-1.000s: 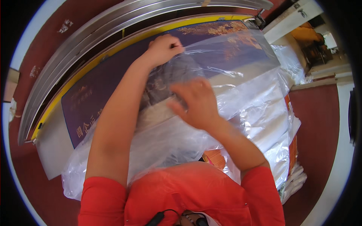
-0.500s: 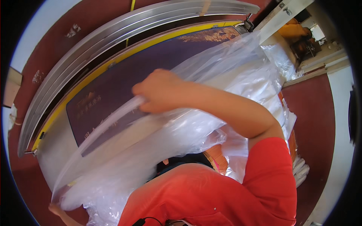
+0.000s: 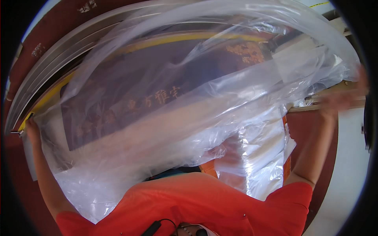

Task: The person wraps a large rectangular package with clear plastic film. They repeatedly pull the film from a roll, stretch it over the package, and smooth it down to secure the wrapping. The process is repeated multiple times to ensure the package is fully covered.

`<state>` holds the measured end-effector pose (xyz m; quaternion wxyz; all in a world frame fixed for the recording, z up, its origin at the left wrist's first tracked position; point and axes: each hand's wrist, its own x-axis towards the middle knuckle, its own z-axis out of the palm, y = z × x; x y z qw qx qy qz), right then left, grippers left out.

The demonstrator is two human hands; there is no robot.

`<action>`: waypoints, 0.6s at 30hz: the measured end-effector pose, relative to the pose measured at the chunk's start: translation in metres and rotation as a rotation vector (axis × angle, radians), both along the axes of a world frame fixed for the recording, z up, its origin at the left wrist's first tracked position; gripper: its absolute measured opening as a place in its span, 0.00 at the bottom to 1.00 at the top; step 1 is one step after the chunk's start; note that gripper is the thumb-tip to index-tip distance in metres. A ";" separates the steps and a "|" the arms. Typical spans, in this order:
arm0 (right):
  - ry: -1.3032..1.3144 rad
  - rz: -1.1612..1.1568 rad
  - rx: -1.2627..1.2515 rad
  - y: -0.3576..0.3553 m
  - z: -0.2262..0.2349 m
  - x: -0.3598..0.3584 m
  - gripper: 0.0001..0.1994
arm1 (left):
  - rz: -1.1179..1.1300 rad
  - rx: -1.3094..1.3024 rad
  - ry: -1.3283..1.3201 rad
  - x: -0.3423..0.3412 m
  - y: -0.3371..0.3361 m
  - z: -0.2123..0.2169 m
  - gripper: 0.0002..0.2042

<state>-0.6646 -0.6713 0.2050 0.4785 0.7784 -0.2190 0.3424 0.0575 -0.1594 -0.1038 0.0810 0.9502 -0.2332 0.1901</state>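
A large clear plastic sheet (image 3: 185,129) billows over a dark purple panel (image 3: 130,67) with gold lettering and a gold patch at its right end. At the far left, my left hand (image 3: 33,129) is closed on the sheet's edge, close by the corner of the yellow-edged frame (image 3: 53,93). My right hand (image 3: 344,96), stretched out to the far right, is smeared by motion. The sheet's raised edge runs up to its fingers, which appear closed on it. Between my hands that edge arches high across the back.
Silver metal rails (image 3: 51,59) run along the back against a dark red wall (image 3: 59,23). Folded shiny plastic (image 3: 260,157) lies over something orange (image 3: 209,168) at the front right. A white wall (image 3: 352,157) stands to the right.
My right hand has swung from the middle out to the far right, drawing the sheet's edge across. My left hand has risen along the left side. The sheet now spreads over the panel.
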 end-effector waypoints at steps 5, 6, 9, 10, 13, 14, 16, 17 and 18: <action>0.090 -0.680 1.377 -0.136 -0.215 -0.115 0.26 | 0.020 0.088 0.066 0.041 0.113 -0.003 0.19; 0.197 -0.756 1.350 -0.139 -0.245 -0.144 0.27 | 0.024 0.130 0.057 0.039 0.154 0.006 0.21; -0.335 -1.461 1.587 -0.056 -0.191 -0.113 0.30 | 0.166 0.460 0.049 -0.036 0.125 0.005 0.19; -0.167 -1.422 1.391 -0.058 -0.190 -0.118 0.29 | 0.242 0.435 0.093 -0.052 0.118 0.013 0.19; 0.150 -1.124 0.990 -0.078 -0.176 -0.101 0.26 | 0.324 0.312 0.049 -0.007 0.169 -0.018 0.17; 0.148 -0.948 1.013 -0.081 -0.174 -0.069 0.25 | 0.273 0.321 -0.042 0.030 0.197 -0.014 0.17; 0.016 -0.272 0.991 -0.093 -0.225 -0.048 0.21 | 0.158 0.579 -0.292 0.079 0.222 0.029 0.16; 0.003 -0.108 0.990 -0.087 -0.249 -0.041 0.21 | 0.238 0.694 -0.352 0.083 0.202 0.007 0.16; 0.034 -0.054 0.925 -0.060 -0.235 -0.043 0.21 | 0.388 0.157 -0.014 0.033 0.079 -0.040 0.15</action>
